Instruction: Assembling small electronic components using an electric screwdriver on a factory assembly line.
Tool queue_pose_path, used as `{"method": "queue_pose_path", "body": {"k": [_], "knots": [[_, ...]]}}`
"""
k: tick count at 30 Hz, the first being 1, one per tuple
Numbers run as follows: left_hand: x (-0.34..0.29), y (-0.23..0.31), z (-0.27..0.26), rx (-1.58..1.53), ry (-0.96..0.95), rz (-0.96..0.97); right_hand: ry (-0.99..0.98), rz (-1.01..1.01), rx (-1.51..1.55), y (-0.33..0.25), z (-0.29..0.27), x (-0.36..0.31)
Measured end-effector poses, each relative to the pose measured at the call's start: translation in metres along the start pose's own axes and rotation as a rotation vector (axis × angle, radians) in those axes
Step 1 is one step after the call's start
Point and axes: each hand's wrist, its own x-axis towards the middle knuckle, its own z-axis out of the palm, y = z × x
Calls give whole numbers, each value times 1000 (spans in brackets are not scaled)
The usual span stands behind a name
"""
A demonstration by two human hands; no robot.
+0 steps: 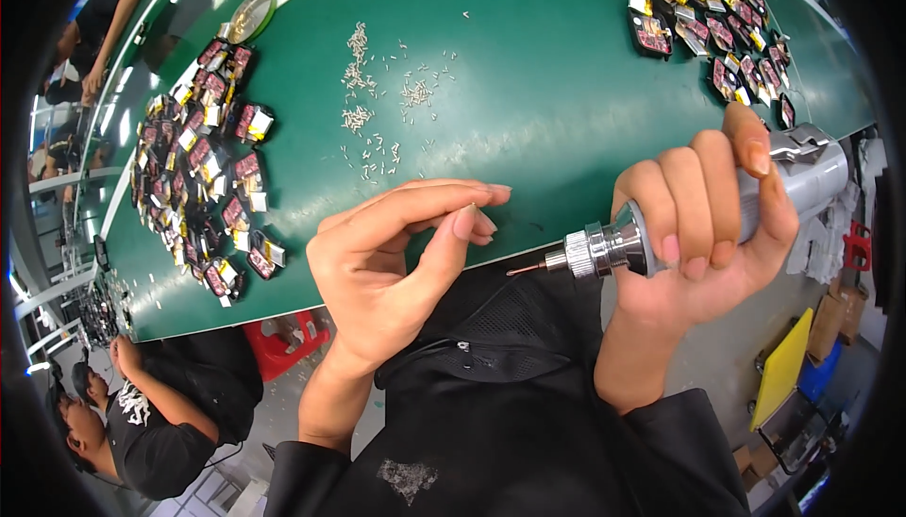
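Observation:
My right hand (694,225) is wrapped round a grey power screwdriver (819,175) with a silver metal collar. Its thin bit points left, toward my other hand, and stands apart from it. Thumb and fingertips of my left hand (382,267) are pinched together over the table's front edge. Whatever lies between them is too small to make out. Beyond that hand, loose small metal pieces that look like screws (415,92) lie scattered and in little heaps on the green tabletop (538,74).
Many small black device housings with circuit boards and silver packs (203,154) crowd the table's left; another group (717,26) lies far right. A round shallow dish (252,17) stands far left. A co-worker (156,423) sits at left by a red stool (283,342). Boxes (826,328) stand right.

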Motion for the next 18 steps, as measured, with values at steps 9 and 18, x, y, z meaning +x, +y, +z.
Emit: {"method": "queue_pose_path", "body": {"k": [9,18], "knots": [[-14,-6,4,-268,59,-133,71,-14,61,1,12,-7],[-18,-14,-2,-290,-29,-27,115,-78,65,0,13,0]]}}
